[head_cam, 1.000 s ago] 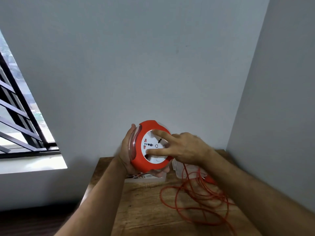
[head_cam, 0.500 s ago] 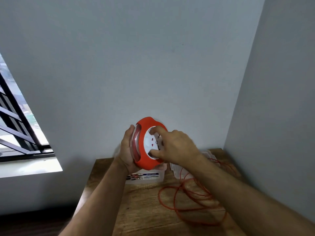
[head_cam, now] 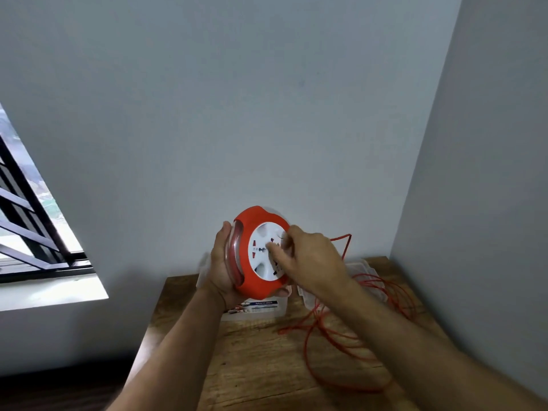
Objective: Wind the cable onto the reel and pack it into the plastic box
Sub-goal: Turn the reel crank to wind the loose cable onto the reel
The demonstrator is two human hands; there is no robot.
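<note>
Orange cable (head_cam: 335, 336), thin and limp, lies in loose loops on the wooden table (head_cam: 252, 366), one strand rising behind the right hand toward the round orange-and-white plastic reel (head_cam: 261, 250), which is held in the air above the table's far edge. Left hand (head_cam: 222, 271) cups the reel's back and rim, closed around it; right hand (head_cam: 311, 262) has fingertips pressed on the white socket face, apparently turning it. Reel looks light, rigid, smooth; best held by the rim while the hub is turned. Cable is floppy and likely to snag, so it needs guiding. Clear plastic box (head_cam: 255, 310) with a printed label sits under the reel, its clear lid (head_cam: 364, 271) just beside it. Compared with half a second ago, the white face has rotated, the right hand's fingers have shifted, and a cable strand is lifted higher against the wall.
</note>
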